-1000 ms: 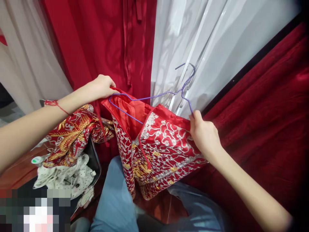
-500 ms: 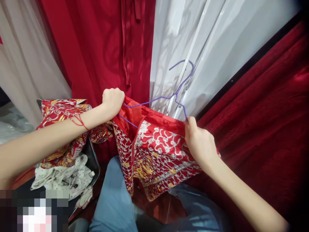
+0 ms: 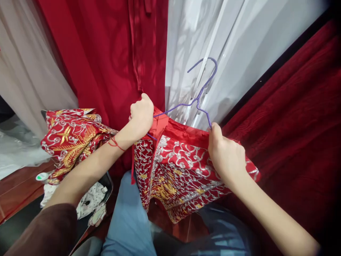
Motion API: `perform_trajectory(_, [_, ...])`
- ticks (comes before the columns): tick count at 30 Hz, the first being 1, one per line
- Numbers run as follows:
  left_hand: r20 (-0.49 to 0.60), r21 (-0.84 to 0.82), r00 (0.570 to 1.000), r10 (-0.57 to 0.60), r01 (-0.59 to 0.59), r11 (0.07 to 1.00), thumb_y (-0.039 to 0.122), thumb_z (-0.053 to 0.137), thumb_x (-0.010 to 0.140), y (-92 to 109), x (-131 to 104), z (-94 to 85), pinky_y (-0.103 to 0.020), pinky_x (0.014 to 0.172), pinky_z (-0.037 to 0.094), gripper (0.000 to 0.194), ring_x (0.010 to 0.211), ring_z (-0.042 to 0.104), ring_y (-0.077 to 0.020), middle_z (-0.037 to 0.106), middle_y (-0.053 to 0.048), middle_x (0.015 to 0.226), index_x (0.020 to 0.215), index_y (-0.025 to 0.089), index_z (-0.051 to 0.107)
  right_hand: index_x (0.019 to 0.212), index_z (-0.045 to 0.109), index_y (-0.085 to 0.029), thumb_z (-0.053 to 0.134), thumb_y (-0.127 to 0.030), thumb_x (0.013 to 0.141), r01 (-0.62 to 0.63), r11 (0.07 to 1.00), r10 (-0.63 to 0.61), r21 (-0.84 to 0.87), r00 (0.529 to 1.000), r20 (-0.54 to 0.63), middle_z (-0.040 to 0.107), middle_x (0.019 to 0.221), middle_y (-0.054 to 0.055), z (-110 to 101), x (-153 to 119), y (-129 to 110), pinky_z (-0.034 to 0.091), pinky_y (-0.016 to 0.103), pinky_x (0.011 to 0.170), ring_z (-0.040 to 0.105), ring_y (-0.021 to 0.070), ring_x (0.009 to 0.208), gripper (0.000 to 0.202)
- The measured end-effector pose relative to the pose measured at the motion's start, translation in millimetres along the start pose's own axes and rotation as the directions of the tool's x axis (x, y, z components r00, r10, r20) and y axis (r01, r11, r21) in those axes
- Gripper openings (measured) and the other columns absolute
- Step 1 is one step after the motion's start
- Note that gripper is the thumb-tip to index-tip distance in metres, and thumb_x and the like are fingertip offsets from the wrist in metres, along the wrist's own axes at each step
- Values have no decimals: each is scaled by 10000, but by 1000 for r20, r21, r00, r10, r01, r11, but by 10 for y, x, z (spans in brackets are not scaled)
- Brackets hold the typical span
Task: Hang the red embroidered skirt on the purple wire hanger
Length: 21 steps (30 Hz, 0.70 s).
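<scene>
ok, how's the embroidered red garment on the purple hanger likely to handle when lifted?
Probably floppy: the red garment droops in folds below the left hand and right hand. Perhaps heavier and stiffer than plain cloth, given the dense silver and gold embroidery. Possibly slippery on the purple hanger, judging by its satiny sheen.

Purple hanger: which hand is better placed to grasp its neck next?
Probably the right hand: it grips the red garment nearer the purple hanger's neck; the left hand grips it farther away.
</scene>
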<state>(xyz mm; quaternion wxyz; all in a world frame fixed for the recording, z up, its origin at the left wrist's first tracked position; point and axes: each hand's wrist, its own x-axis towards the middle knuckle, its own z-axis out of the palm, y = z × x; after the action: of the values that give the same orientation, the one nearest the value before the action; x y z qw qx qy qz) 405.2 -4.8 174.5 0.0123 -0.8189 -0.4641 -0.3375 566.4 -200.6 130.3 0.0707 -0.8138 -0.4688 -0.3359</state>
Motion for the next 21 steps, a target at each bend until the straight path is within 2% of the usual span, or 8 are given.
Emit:
perform_trajectory(3, [-58,-40,997,-57,55,998,213,444,953,86,-104,-113,-440,919,488,405,1057,660,-352,671,-210,1003,1302,11,482,1342,515,-126,339,-165,977,-5,1000,6,14,999,-34,620,600,70,18,-7,70,212,251,486,534,168,477,408])
perform_trajectory(6, [-99,-251,995,-18,-7,968,248,398,976,-121,-229,-178,-365,886,513,387,990,673,-253,684,-125,1027,1333,134,494,1385,487,-125,305,-228,1003,21,996,-13,90,996,-84,663,710,92,72,-8,173,261,247,483,542,166,506,435])
perform_trajectory(8, [-112,-408,993,-20,-28,912,290,346,993,-355,-328,-133,-331,850,533,371,957,673,-213,689,-81,1052,1300,200,533,1419,453,-114,309,-316,1016,75,983,-54,168,991,-125,686,851,123,121,-11,241,321,251,490,574,176,566,473])
perform_trajectory(11, [-137,-574,985,-100,4,819,343,335,997,-666,-476,19,-302,812,548,370,953,667,-193,691,-59,1048,1249,226,579,1427,458,-123,353,-452,1004,232,942,-198,244,968,-157,658,1008,142,217,-12,326,409,257,544,616,190,696,546])
perform_trajectory(13, [-139,-677,978,-154,20,735,381,394,985,-780,-548,114,-279,753,549,360,897,668,-180,694,-51,986,1248,235,591,1386,519,-152,410,-543,972,321,917,-289,237,944,-159,627,1044,137,297,-3,364,423,257,563,609,185,720,580])
perform_trajectory(15, [-131,-788,975,-178,7,616,423,479,959,-818,-586,186,-257,679,539,351,797,660,-161,691,-40,905,1223,236,616,1302,594,-165,476,-616,926,354,912,-321,206,930,-177,599,1073,141,382,13,386,404,261,544,585,175,694,599])
perform_trajectory(18, [-115,-903,976,-184,-26,429,449,583,905,-811,-608,301,-251,661,536,347,740,650,-146,695,-43,884,1151,219,662,1089,681,-174,541,-552,925,368,911,-317,185,914,-254,585,1076,142,485,36,410,382,267,523,569,172,687,436])
perform_trajectory(21, [-114,-937,981,-155,-54,344,402,546,895,-830,-644,475,-313,801,555,382,883,671,-183,702,-66,1023,1218,220,640,944,677,-202,593,-371,932,437,857,-315,273,864,-394,590,1114,134,535,42,452,471,314,634,616,233,869,190])
